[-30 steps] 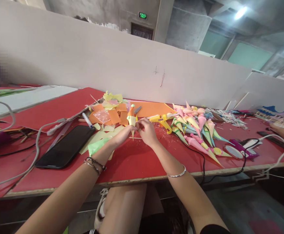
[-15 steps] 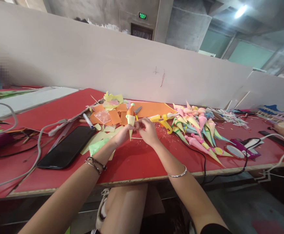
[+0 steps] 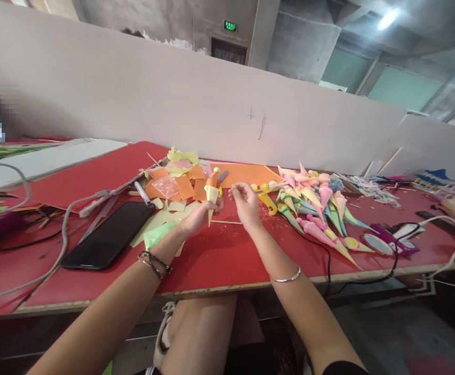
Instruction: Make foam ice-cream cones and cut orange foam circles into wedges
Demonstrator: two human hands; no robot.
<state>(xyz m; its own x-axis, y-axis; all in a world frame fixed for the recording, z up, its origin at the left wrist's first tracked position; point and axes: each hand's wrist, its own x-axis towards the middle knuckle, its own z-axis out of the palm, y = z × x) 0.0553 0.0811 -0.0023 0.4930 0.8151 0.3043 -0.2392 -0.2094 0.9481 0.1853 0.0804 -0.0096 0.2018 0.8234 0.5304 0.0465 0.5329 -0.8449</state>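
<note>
A pale partition [image 3: 133, 104] stood along the back of the red table [image 3: 215, 268]; beyond the partition rose a grey concrete wall [image 3: 164, 21], bearing a green exit sign [image 3: 230, 26] above a dark doorway [image 3: 229, 51]; past the partition's right half were greenish panels [image 3: 403, 96]; ceiling lights [image 3: 389, 19] shone above it.

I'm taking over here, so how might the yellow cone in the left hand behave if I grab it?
The cone probably feels light and dents easily, since it looks like thin sheet, perhaps paper. It would likely tip if stood upright, given its sharp lower point.
</note>
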